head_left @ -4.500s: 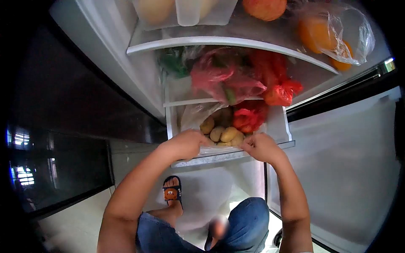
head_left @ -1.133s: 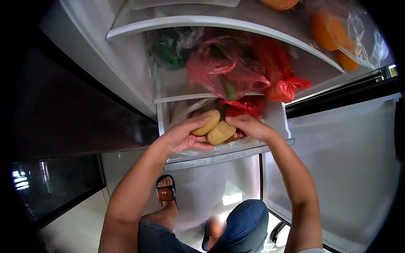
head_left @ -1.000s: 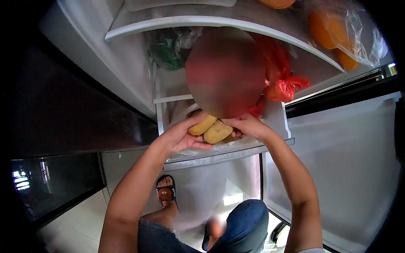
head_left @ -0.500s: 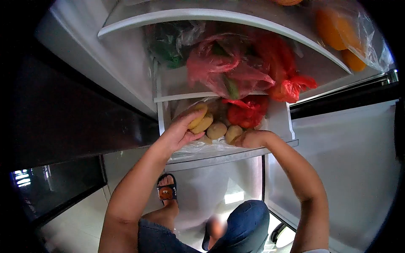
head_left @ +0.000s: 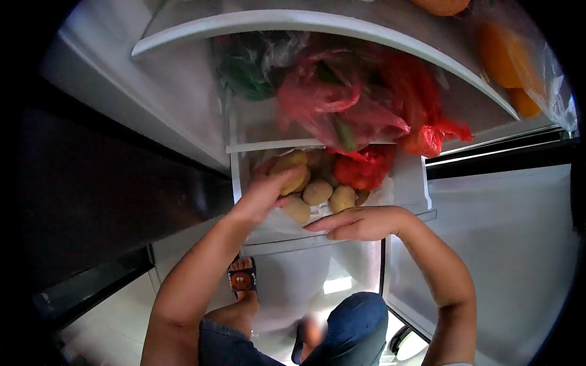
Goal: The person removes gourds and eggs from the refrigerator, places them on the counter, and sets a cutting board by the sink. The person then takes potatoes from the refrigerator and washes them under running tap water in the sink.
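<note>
A pulled-out fridge drawer (head_left: 287, 244) holds several brownish-yellow potatoes (head_left: 317, 192) on a clear plastic bag (head_left: 268, 221). At the drawer's left side, my left hand (head_left: 261, 194) is closed around potatoes (head_left: 290, 165); its fingertips are partly hidden behind them. My right hand (head_left: 363, 224) lies over the front of the drawer, palm inward, fingers stretched to the left. It holds nothing that I can see, and its fingertips are close to a lower potato (head_left: 296, 209). Just behind the potatoes rests a red plastic bag (head_left: 365, 168) with round contents.
On the shelf above lie pink and red bags (head_left: 336, 97) and a green bag (head_left: 250, 76). A white-edged shelf (head_left: 317, 19) arches over them, with orange items (head_left: 503, 58) in clear plastic at right. The fridge door (head_left: 500, 244) stands open on the right.
My right hand has drawn back from the right-hand potato toward the drawer front, its fingers now stretched left. My left hand stays on its potatoes, shifted slightly. The view has moved a little.
</note>
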Tool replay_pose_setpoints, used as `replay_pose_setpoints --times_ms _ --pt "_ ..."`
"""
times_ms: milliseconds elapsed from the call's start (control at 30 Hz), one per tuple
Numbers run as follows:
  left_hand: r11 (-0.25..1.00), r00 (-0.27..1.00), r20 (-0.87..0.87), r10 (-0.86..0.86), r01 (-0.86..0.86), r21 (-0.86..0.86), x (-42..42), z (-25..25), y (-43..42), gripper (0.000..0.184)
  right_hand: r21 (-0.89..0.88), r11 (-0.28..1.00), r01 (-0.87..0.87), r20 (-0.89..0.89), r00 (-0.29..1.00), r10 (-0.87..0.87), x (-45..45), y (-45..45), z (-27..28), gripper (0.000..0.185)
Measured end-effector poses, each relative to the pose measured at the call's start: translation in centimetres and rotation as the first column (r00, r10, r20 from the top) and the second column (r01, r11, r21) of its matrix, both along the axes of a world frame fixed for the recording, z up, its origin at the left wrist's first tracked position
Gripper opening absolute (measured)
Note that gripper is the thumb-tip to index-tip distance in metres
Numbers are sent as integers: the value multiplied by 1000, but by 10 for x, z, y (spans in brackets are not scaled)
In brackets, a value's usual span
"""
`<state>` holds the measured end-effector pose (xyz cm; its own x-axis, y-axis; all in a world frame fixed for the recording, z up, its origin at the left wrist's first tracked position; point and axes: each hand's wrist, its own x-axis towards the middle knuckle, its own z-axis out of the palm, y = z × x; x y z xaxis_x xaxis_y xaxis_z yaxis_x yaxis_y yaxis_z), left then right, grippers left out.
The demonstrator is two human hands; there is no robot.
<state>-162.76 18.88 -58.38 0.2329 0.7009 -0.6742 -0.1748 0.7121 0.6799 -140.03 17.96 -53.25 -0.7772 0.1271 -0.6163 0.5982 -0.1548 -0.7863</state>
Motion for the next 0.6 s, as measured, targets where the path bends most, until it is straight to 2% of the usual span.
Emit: replay_pose_setpoints --times_ms 33,67,167,200,267,400,467,500,567,600 --pt "1000 999 -24 -25 25 -4 1 4 0 64 -30 999 17 44 999 -16 6 2 2 45" --pt "999 998 -47 -51 50 -8 1 6 -1 64 42 994 97 96 990 -101 11 3 1 45" --pt "996 990 -106 -91 89 -20 2 7 -2 67 142 895 423 229 866 -445 26 5 -26 38" --pt "995 987 -125 -98 95 -26 2 7 -3 68 281 902 328 238 887 -396 30 7 -37 38" --pt "995 989 -108 -98 98 -6 1 1 -3 70 533 838 118 276 912 -304 35 15 -56 39" --pt "997 995 -76 -72 71 -9 -1 -17 -3 70 573 800 -179 504 846 -172 22 23 -70 46" --pt "995 995 -34 -96 94 -44 -4 -20 -2 68 530 808 -258 568 815 -113 18 24 -71 51" --pt "992 994 -10 -107 106 -61 -3 -21 -2 68 596 779 -195 499 850 -169 18 22 -73 53" --pt "990 988 -70 -137 134 -45 0 -16 -4 66 711 701 -58 339 901 -269 17 18 -77 57" --pt "988 983 -104 -153 150 -36 1 -13 -4 65 711 698 -92 366 896 -254 15 18 -79 59"
